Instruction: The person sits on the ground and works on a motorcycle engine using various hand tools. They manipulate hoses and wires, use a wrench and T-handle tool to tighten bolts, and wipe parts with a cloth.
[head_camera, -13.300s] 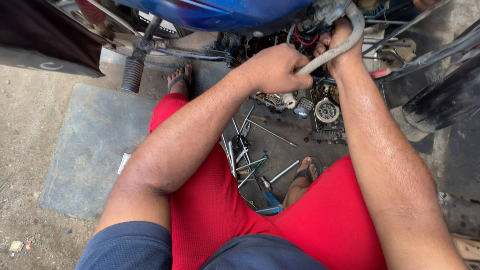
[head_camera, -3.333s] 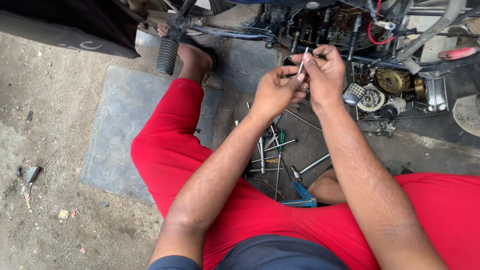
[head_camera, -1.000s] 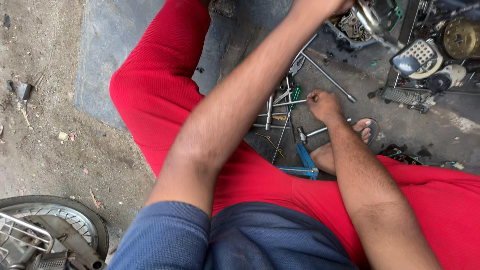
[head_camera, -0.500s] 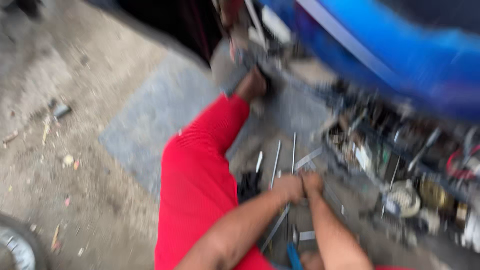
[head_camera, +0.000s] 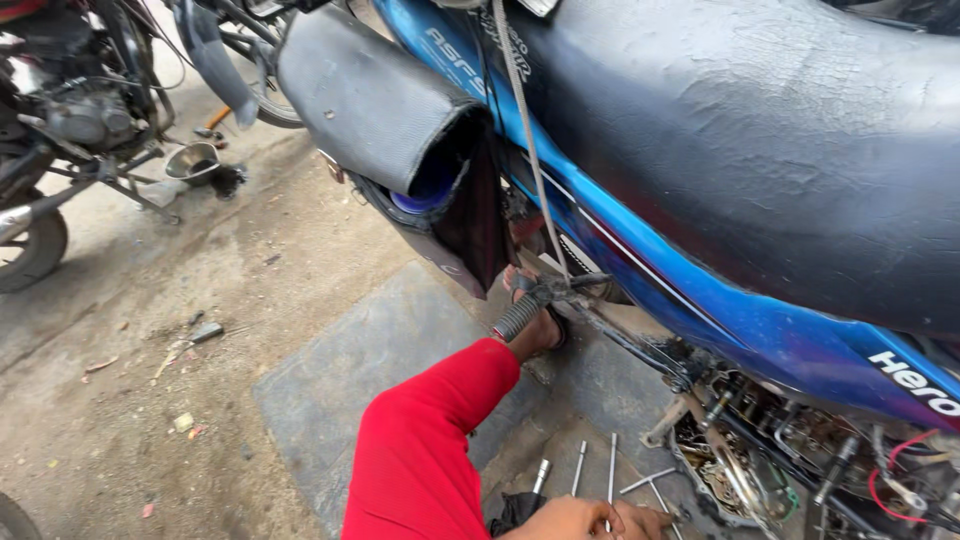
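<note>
Reaching low at the bottom edge of the head view, left hand (head_camera: 560, 520) and right hand (head_camera: 640, 522) close together, touching or nearly so, over a scatter of slim grey metal rods and socket tools (head_camera: 590, 470) lying on the ground; only knuckles and backs showing, so cannot tell whether curled round a tool or merely resting on the pile. Kneeling or squatting beside a blue motorcycle with a cracked black seat (head_camera: 760, 150), red-trousered leg (head_camera: 430, 450) stretched over a dark grey rubber mat (head_camera: 370, 370), sandalled foot (head_camera: 535, 325) tucked just under a ribbed black footpeg (head_camera: 520, 315). Exposed, oily engine internals (head_camera: 740, 470) open just right of the hands, red wires (head_camera: 890, 470) beyond. Apparently at the tool-picking stage: sorting through the rods for the right piece. Next likely calling for a firm pinch on one rod, lifting clear of its neighbours, then carrying right toward the open engine without snagging wires
</note>
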